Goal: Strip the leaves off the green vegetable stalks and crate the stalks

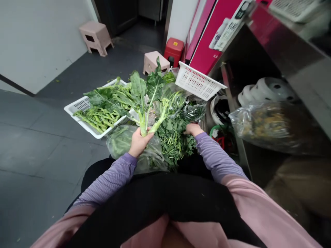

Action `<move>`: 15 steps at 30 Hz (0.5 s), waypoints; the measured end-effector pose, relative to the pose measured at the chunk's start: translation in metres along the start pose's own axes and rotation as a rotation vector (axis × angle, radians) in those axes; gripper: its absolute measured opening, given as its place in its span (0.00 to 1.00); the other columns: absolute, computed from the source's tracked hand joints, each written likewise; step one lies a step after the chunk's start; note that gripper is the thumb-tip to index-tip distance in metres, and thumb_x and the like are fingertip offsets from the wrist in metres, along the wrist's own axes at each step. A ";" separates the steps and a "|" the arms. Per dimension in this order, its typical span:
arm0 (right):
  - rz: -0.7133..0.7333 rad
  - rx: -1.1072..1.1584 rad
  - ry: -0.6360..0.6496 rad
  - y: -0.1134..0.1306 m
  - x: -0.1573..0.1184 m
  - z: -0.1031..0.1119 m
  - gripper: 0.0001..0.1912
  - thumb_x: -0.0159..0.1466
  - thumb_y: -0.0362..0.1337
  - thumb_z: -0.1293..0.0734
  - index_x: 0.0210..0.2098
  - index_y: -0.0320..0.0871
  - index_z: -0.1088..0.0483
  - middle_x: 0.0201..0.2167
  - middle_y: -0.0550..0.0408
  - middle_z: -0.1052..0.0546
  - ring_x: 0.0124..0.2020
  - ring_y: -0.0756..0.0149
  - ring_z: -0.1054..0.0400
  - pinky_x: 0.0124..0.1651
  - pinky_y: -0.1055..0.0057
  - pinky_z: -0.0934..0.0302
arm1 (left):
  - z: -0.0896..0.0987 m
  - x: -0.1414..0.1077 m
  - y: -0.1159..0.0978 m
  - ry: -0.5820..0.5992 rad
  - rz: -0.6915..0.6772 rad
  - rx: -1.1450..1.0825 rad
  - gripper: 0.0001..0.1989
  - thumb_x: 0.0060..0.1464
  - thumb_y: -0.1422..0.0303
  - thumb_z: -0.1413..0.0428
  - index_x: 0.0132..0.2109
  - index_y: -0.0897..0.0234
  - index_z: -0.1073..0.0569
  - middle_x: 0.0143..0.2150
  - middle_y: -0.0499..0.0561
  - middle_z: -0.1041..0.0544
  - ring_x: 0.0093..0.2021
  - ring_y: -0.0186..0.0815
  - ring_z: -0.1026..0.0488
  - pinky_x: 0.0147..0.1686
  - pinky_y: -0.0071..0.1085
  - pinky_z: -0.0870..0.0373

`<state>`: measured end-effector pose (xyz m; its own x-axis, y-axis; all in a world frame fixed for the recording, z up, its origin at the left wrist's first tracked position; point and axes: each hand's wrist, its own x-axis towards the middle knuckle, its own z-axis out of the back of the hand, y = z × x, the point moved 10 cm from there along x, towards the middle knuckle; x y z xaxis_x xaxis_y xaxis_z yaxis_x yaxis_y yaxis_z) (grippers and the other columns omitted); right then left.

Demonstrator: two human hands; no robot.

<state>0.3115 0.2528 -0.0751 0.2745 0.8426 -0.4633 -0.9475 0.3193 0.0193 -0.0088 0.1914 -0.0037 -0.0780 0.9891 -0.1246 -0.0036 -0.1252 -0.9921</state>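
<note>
My left hand point(140, 142) is closed round the thick pale ends of leafy green stalks point(142, 119), which point up and away from me. My right hand point(193, 129) reaches to the right side of a heap of loose green leaves point(174, 137); its fingertips are hidden among the leaves, so what they hold cannot be seen. Beyond my left hand lies a white basket point(97, 135) with trimmed green stems point(99, 119) in it. Under my left wrist is a clear plastic bag point(120, 141) with greens inside.
A tilted white basket point(199, 82) stands behind the leaf heap. Pink stools point(96, 34) and a red stool point(173, 50) are farther back. At the right, a metal shelf holds a plastic bag point(271, 120) and white round items point(269, 89). Grey floor tiles point(33, 144) lie at the left.
</note>
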 end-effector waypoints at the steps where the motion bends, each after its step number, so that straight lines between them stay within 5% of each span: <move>1: 0.044 0.143 -0.044 0.009 -0.016 0.020 0.20 0.53 0.49 0.30 0.31 0.35 0.26 0.32 0.43 0.23 0.35 0.63 0.29 0.38 0.70 0.36 | 0.000 -0.002 -0.005 0.005 -0.025 0.010 0.17 0.38 0.64 0.35 0.36 0.67 0.27 0.25 0.46 0.29 0.22 0.26 0.36 0.22 0.23 0.38; 5: 0.401 1.077 -0.063 0.072 -0.088 0.079 0.21 0.59 0.55 0.38 0.33 0.42 0.32 0.26 0.56 0.27 0.21 0.74 0.38 0.22 0.77 0.45 | -0.005 -0.011 -0.018 0.045 -0.097 -0.014 0.16 0.37 0.66 0.34 0.35 0.67 0.26 0.25 0.46 0.29 0.23 0.27 0.36 0.23 0.23 0.39; 9: 0.415 1.652 -0.105 0.104 -0.134 0.088 0.17 0.55 0.45 0.31 0.25 0.44 0.43 0.16 0.66 0.38 0.14 0.79 0.50 0.16 0.80 0.58 | -0.010 -0.017 -0.020 0.055 -0.100 -0.087 0.18 0.37 0.65 0.34 0.36 0.67 0.27 0.25 0.46 0.28 0.22 0.26 0.36 0.23 0.23 0.39; 12: 0.390 1.804 -0.218 0.111 -0.159 0.067 0.14 0.58 0.42 0.35 0.26 0.45 0.45 0.16 0.67 0.40 0.15 0.78 0.50 0.17 0.80 0.57 | -0.016 -0.019 -0.013 0.072 -0.007 -0.260 0.20 0.36 0.66 0.34 0.37 0.68 0.30 0.25 0.46 0.28 0.21 0.27 0.34 0.20 0.23 0.38; 15: 0.446 1.500 -0.371 0.113 -0.176 0.046 0.09 0.61 0.43 0.38 0.28 0.46 0.41 0.18 0.64 0.36 0.19 0.75 0.43 0.22 0.77 0.48 | -0.025 -0.021 -0.009 0.159 0.127 -0.500 0.21 0.36 0.67 0.34 0.37 0.67 0.34 0.29 0.50 0.25 0.22 0.28 0.32 0.18 0.22 0.39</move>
<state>0.1633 0.1601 0.0495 0.2683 0.9624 0.0419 -0.0122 -0.0401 0.9991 0.0176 0.1736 0.0070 0.1053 0.9729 -0.2059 0.4740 -0.2311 -0.8497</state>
